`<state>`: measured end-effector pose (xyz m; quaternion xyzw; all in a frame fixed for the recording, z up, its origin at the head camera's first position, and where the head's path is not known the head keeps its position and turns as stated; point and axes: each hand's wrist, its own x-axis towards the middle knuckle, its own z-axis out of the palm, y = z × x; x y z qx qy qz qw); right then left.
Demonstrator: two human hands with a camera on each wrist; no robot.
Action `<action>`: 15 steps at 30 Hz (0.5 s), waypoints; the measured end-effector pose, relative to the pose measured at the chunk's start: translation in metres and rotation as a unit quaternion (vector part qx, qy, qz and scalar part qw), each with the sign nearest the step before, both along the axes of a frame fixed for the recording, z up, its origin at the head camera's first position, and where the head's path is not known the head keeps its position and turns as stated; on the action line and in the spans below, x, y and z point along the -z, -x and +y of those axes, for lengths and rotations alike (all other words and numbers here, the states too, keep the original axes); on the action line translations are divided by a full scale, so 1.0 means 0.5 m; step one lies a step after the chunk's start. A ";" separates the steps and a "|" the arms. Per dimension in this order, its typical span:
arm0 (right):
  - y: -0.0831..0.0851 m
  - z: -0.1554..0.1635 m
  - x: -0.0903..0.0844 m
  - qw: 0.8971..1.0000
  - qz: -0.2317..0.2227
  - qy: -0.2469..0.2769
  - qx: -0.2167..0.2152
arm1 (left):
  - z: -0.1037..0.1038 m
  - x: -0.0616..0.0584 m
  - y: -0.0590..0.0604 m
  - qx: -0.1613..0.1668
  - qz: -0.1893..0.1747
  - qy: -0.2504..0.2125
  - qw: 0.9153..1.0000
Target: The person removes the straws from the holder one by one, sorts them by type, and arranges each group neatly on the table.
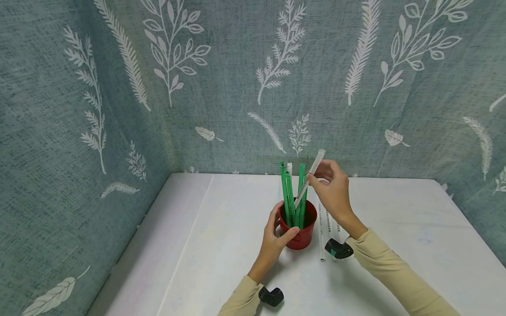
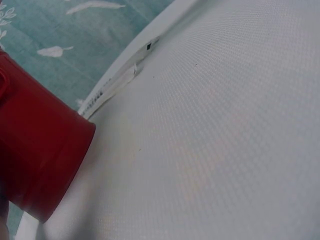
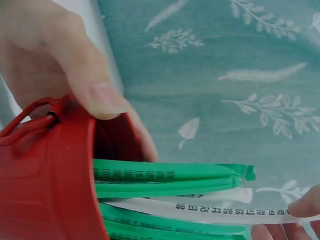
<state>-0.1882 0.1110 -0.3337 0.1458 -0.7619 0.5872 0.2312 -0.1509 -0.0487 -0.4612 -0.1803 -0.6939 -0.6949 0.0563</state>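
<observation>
A small red bucket (image 1: 304, 235) stands on the white table (image 1: 221, 245) with several green wrapped straws (image 1: 287, 197) upright in it. My left hand (image 1: 276, 237) grips the bucket's left side, thumb on the rim. My right hand (image 1: 332, 188) pinches a white wrapped straw (image 1: 310, 175) that slants down into the bucket. In the right wrist view the red bucket (image 3: 50, 175) holds green straws (image 3: 170, 175) and the white straw (image 3: 200, 212), with the left hand's fingers (image 3: 95, 85) on its rim. The left wrist view shows the bucket's wall (image 2: 35, 160).
More white wrapped straws (image 1: 322, 237) lie on the table just right of the bucket; they also show as white straws (image 2: 112, 90) in the left wrist view. Teal leaf-print cloth (image 1: 237, 79) walls the table at back and both sides.
</observation>
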 end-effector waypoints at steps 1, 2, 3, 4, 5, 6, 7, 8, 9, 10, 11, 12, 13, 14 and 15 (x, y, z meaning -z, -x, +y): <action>-0.001 0.001 -0.003 1.000 0.002 0.002 0.004 | 0.000 0.000 0.000 0.001 0.000 -0.001 1.000; -0.002 0.003 -0.006 1.000 0.005 0.003 0.008 | 0.000 0.000 0.000 0.002 -0.001 -0.002 1.000; -0.003 0.005 -0.009 1.000 0.009 0.003 0.011 | 0.000 0.001 0.000 0.004 -0.001 -0.003 1.000; -0.004 0.007 -0.012 1.000 0.013 0.004 0.014 | 0.000 0.001 0.000 0.005 -0.003 -0.004 1.000; -0.004 0.009 -0.015 1.000 0.018 0.005 0.014 | 0.000 0.002 0.000 0.006 -0.005 -0.006 1.000; -0.004 0.011 -0.017 1.000 0.023 0.009 0.014 | 0.000 0.002 0.000 0.007 -0.006 -0.007 1.000; -0.003 0.013 -0.019 0.999 0.029 0.012 0.012 | 0.000 0.002 -0.001 0.007 -0.007 -0.008 1.000; -0.002 0.015 -0.019 0.999 0.036 0.016 0.010 | 0.000 0.003 -0.001 0.006 -0.008 -0.008 1.000; -0.001 0.017 -0.019 0.999 0.041 0.021 0.006 | 0.000 0.003 -0.001 0.005 -0.007 -0.009 1.000; 0.000 0.020 -0.018 0.999 0.045 0.029 0.002 | 0.000 0.004 0.000 0.004 -0.007 -0.010 1.000; 0.004 0.023 -0.015 0.998 0.048 0.038 -0.002 | -0.001 0.004 0.000 0.003 -0.006 -0.010 1.000; 0.008 0.026 -0.012 0.998 0.050 0.044 -0.004 | -0.001 0.004 -0.001 0.001 -0.006 -0.010 1.000; 0.012 0.029 -0.008 0.997 0.053 0.052 -0.005 | -0.001 0.005 -0.001 0.001 -0.007 -0.011 1.000; 0.017 0.033 -0.004 0.997 0.054 0.059 -0.005 | -0.001 0.005 0.000 0.000 -0.006 -0.011 1.000; 0.021 0.036 -0.001 0.996 0.056 0.065 -0.004 | -0.001 0.006 0.000 0.000 -0.005 -0.012 1.000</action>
